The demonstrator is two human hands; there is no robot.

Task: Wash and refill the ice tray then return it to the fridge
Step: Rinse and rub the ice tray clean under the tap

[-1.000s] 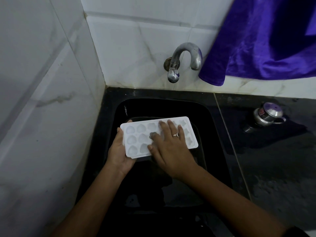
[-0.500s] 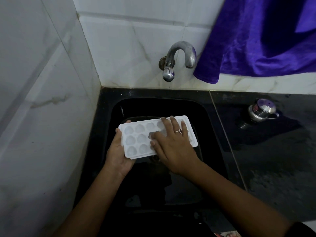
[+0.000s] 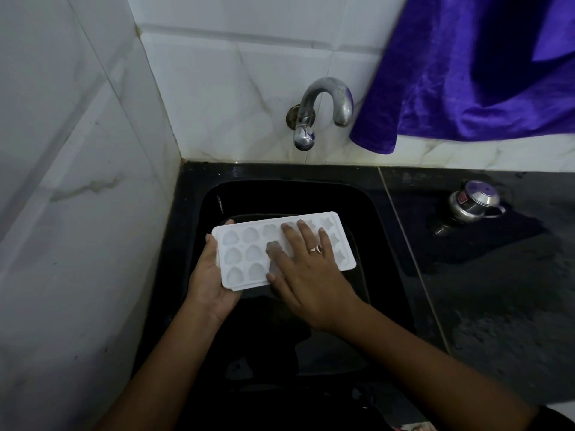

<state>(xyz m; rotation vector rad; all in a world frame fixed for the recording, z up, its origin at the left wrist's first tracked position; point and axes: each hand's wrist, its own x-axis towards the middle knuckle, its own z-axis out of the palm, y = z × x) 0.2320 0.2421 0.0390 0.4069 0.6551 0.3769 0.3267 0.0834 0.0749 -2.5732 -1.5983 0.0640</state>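
A white plastic ice tray (image 3: 245, 253) with shaped cells is held level over the black sink (image 3: 193, 213). My left hand (image 3: 208, 284) grips its left end, thumb on the rim and fingers underneath. My right hand (image 3: 303, 269), wearing a ring, lies flat on the tray's middle with fingers spread across the cells, covering several of them. The index finger looks blurred. A curved metal tap (image 3: 323, 110) sticks out of the tiled wall above the sink; no water is seen running.
White tiled walls close in the left and back. A purple cloth (image 3: 466, 73) hangs at the upper right, near the tap. A small steel lidded pot (image 3: 473, 202) stands on the wet black counter (image 3: 497, 290) right of the sink.
My right hand's fingers have shifted slightly over the tray's cells. The tray and my left hand stay in nearly the same place; the camera moved a little.
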